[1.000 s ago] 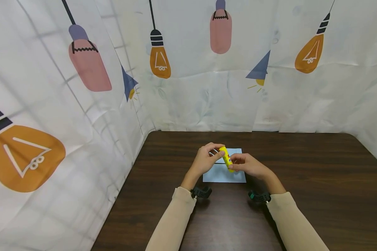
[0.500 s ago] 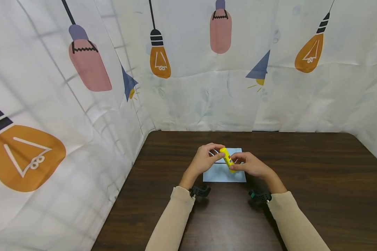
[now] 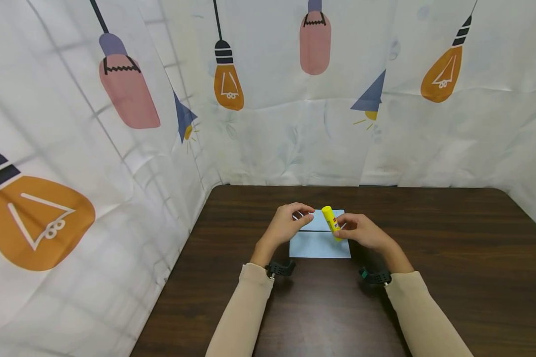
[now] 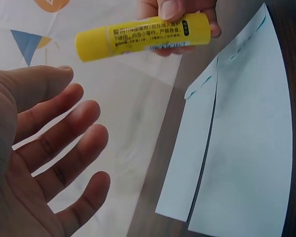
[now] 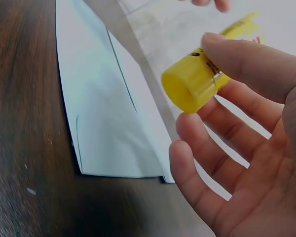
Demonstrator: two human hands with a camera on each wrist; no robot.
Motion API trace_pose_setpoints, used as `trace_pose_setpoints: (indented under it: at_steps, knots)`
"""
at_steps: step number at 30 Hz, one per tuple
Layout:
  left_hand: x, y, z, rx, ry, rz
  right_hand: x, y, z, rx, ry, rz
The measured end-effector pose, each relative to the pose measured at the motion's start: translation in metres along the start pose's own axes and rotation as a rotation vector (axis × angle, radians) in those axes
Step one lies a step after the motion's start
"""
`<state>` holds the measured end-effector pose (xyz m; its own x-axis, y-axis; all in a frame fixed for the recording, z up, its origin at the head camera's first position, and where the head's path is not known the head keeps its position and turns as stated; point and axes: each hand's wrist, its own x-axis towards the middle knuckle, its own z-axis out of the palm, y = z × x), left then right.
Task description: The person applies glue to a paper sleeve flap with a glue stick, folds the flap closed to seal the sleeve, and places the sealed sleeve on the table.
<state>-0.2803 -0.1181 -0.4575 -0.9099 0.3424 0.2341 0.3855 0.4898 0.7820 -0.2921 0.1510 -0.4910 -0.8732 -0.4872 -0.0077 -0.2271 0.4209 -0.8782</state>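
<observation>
My right hand [image 3: 365, 232] pinches a yellow glue stick [image 3: 330, 218] near its lower end, thumb on one side and fingers on the other. The tube stands tilted above the pale blue paper; in the right wrist view the lower end of the glue stick [image 5: 183, 85] looks hollow. Fingers slightly bent and apart, my left hand [image 4: 54, 138] holds nothing and hovers just left of the tube. Below lie two pale blue paper pieces, a larger near one [image 3: 319, 248] and a narrower far one [image 3: 312, 226], with a thin dark gap between them. Teal marks run along one end.
The papers lie on a dark brown wooden table [image 3: 451, 258]. A white curtain [image 3: 268, 144] printed with lamps and bulbs hangs behind the table and along its left side. Each wrist wears a black band [image 3: 282, 268].
My left hand has let go of the glue stick's upper end and drawn slightly left. The right hand has moved a little to the right with the glue stick.
</observation>
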Motion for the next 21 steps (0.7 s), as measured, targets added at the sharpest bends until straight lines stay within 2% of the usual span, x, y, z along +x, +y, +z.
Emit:
trace_pose_setpoints:
  at_steps: [6,14,21]
  knots:
    - [-0.002,-0.009,-0.007,0.043,-0.005,-0.04,-0.002,0.005,-0.007,0.008,0.081,0.04]
    - [-0.005,-0.02,-0.013,0.134,-0.007,-0.069,-0.005,0.012,-0.015,0.085,0.17,0.097]
    - [-0.006,-0.032,-0.014,0.206,-0.007,-0.09,-0.012,0.023,-0.025,0.076,0.264,0.118]
